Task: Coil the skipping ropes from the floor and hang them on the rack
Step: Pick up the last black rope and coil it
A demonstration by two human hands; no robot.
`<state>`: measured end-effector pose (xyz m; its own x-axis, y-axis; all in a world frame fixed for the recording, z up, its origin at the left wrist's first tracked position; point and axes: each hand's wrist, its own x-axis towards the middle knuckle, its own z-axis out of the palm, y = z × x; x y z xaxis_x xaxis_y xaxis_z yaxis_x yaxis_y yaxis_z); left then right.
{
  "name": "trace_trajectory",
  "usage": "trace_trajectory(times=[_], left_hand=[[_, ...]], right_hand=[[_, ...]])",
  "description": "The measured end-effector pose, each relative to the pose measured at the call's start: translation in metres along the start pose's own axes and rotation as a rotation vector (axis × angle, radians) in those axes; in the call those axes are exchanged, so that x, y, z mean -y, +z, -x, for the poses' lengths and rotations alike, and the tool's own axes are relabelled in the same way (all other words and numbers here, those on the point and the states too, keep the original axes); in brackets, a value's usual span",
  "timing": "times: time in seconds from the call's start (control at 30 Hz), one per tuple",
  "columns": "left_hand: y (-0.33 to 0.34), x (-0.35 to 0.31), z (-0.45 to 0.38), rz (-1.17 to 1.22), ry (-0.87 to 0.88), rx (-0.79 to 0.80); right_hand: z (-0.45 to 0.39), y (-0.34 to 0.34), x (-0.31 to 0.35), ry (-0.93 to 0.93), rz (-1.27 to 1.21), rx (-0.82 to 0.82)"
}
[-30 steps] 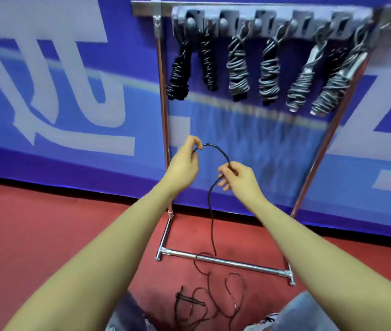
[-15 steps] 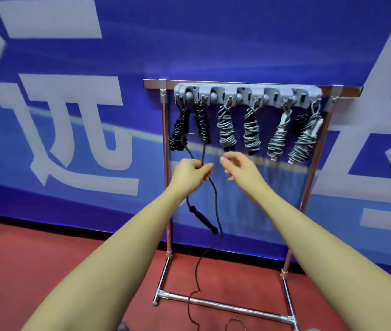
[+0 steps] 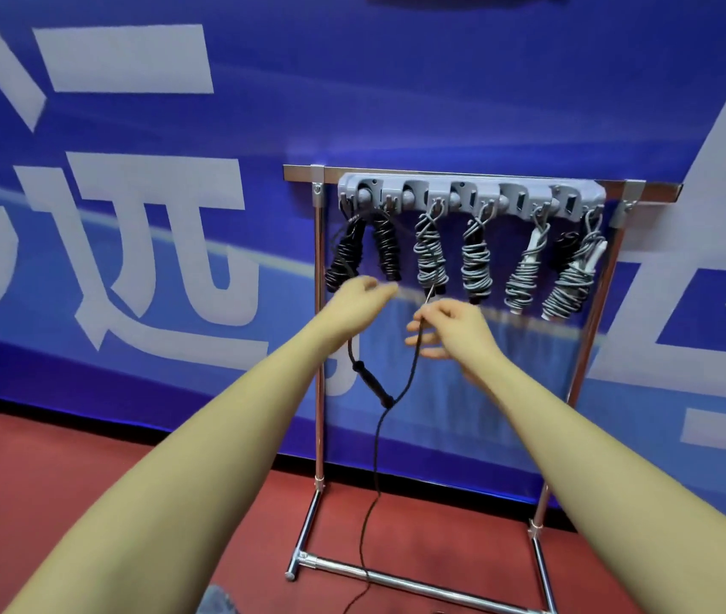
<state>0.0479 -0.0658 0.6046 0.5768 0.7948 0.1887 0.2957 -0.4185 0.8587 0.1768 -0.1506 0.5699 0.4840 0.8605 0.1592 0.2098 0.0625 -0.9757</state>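
The rope (image 3: 376, 440) is pinched by the right hand (image 3: 454, 327); the left hand (image 3: 359, 299) grips its upper part. Even loops are best wound before the rack (image 3: 471, 195) is reached.

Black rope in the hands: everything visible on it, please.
The black rope is a thin, dull cord, uncoiled. The right hand pinches it at the top; from there it drops, meets a slim black handle dangling tilted below the left hand, then trails to the red floor, crossing the rack base bar. Its far end is out of view.
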Motion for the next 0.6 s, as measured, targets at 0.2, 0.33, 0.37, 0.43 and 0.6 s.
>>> trace_trajectory(times=[0.2,0.33,0.37,0.43,0.6], left_hand=[[0.029,0.038,0.019,-0.118,0.064,0.206],[0.042,0.033,0.015,-0.001,0.097,0.133],[0.044,0.030,0.013,-0.011,0.096,0.080],[0.043,0.023,0.006,-0.042,0.103,-0.014],[0.025,-0.008,-0.013,0.027,0.120,-0.102]], right_hand=[[-0.016,-0.006,0.045,-0.087,-0.206,-0.103],[-0.021,-0.010,0.064,-0.095,-0.328,-0.098],[-0.021,-0.013,0.066,-0.098,-0.361,-0.100],[-0.023,-0.020,0.066,-0.100,-0.333,-0.120],[-0.016,-0.025,0.023,-0.024,0.010,-0.034]])
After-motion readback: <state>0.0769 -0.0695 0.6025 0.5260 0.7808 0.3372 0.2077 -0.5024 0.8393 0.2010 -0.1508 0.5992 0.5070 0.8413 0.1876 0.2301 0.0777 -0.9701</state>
